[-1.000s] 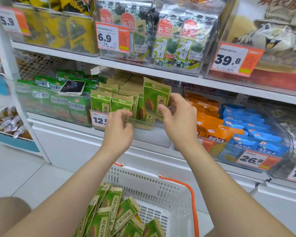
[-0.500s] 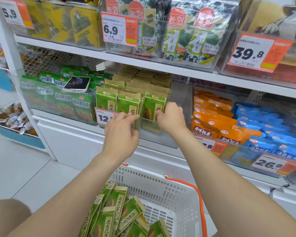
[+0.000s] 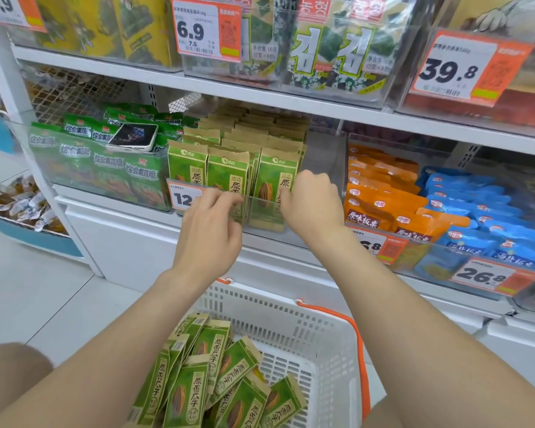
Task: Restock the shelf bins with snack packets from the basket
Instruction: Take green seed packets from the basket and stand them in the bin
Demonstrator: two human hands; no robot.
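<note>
Green sunflower-seed packets (image 3: 223,171) stand in rows in a clear shelf bin (image 3: 261,208) on the middle shelf. My right hand (image 3: 314,202) has its fingers curled at the right edge of the front right packet (image 3: 272,180), with the thumb against it. My left hand (image 3: 210,227) reaches to the bin's front rim, its relaxed fingertips touching the middle front packet. Below my arms sits a white basket (image 3: 278,299) with orange handles. Several more green seed packets (image 3: 198,381) lie in a heap in it.
A phone (image 3: 133,137) lies on green snack bags (image 3: 105,162) in the bin to the left. Orange packets (image 3: 383,199) and blue packets (image 3: 482,217) fill bins on the right. Seaweed packs (image 3: 337,54) sit on the shelf above. A price tag (image 3: 179,197) hangs on the bin.
My right hand has lowered the packet from above the bin into the front right row. My left hand has opened and slid right along the bin's front.
</note>
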